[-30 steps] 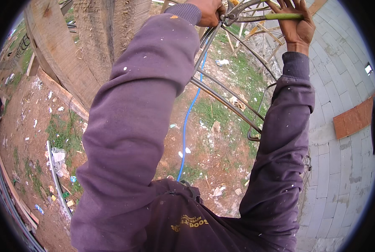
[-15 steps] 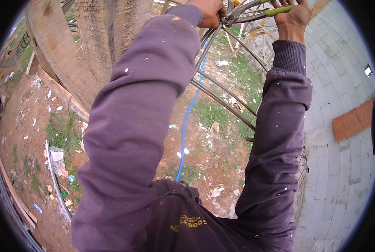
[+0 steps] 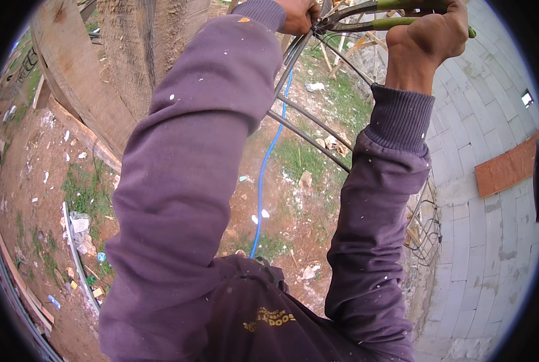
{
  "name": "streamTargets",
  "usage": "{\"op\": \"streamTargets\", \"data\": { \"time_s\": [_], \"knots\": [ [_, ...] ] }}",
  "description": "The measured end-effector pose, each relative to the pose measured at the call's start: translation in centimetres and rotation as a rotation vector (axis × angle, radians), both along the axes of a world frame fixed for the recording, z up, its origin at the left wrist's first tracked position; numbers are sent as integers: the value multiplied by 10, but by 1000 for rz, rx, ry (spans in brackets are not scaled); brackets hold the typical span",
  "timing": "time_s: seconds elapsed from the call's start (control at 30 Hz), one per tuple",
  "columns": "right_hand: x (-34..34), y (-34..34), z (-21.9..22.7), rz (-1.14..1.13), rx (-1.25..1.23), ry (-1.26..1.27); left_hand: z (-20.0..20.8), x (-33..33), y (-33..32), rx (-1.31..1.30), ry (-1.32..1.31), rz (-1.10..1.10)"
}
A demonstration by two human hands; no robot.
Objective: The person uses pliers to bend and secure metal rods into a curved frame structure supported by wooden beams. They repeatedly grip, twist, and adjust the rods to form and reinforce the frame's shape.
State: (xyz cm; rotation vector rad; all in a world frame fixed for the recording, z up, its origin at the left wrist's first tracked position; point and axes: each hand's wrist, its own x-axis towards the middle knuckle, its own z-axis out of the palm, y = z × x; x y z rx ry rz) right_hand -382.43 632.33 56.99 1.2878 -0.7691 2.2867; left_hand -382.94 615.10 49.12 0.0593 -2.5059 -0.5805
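At the top, my right hand (image 3: 431, 37) is wrapped round the green-gripped handles of a pair of pincers (image 3: 357, 17). The metal jaws of the pincers meet a joint where several thin steel bars (image 3: 293, 55) come together. My left hand (image 3: 298, 15) is right beside that joint, its fingers closed and partly cut off by the upper edge. What lies between those fingers is too small to make out. From the joint the bars run down and toward the right, passing behind my right forearm.
Large rough timber boards (image 3: 79, 78) stand at upper left. A grey block wall (image 3: 480, 241) with a reddish-brown panel (image 3: 507, 166) rises on the right. Below are littered soil and grass, a blue hose (image 3: 260, 193), and bent wire (image 3: 425, 232) near the wall.
My right hand has turned and come lower, from an opened palm to a closed grip on the pincers' handles. The right forearm has moved down and slightly left. My left hand has shifted slightly left.
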Motion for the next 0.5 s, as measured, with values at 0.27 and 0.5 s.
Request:
{"op": "streamTargets", "data": {
  "time_s": [0.27, 0.5],
  "knots": [
    [-28, -2, 25, 18, 82, -177, -2, -2, 2, -51, -41, 12],
    [-118, -43, 60, -13, 355, -535, 8, 11, 1, 17, -37, -98]
  ]
}}
